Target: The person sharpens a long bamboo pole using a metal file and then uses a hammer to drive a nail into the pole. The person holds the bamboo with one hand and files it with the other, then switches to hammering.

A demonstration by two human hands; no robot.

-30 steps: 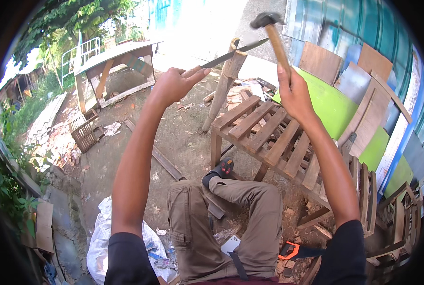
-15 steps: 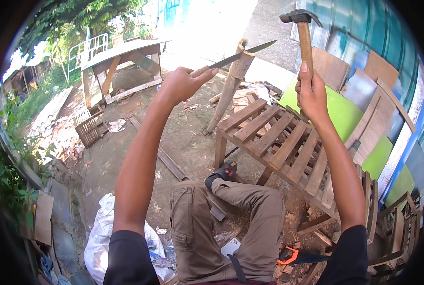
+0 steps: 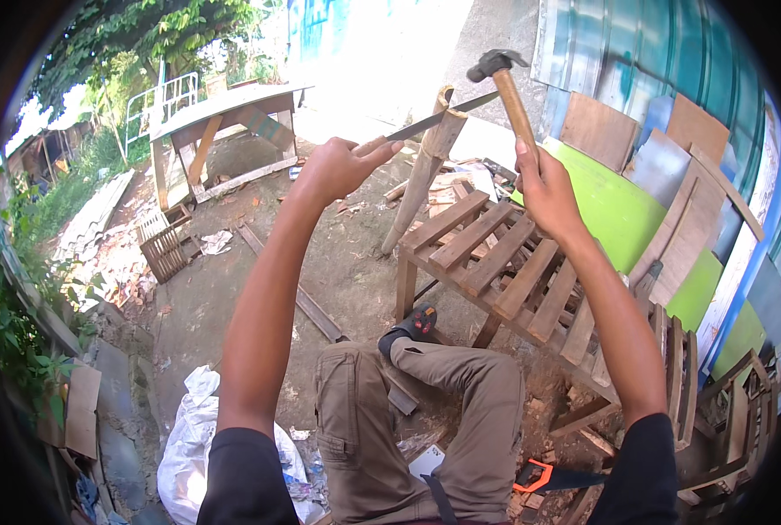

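One hammer (image 3: pixel 512 98) lowered in right hand (image 3: pixel 548 194), one knife (image 3: pixel 417 128) in left hand (image 3: pixel 334 170)

A long, straight knife with a dark metal blade (image 3: pixel 419 126) extends from the left hand (image 3: pixel 338 170), slanting up rightward, its handle gripped. Between the two hands, the blade crosses the split top of a light-brown, round wooden pole (image 3: pixel 418 186) standing tilted beyond them. A claw hammer with black metal head and tan wooden handle (image 3: pixel 515 107) rises from the right hand (image 3: pixel 548 194), head beside the blade's tip; contact is unclear.
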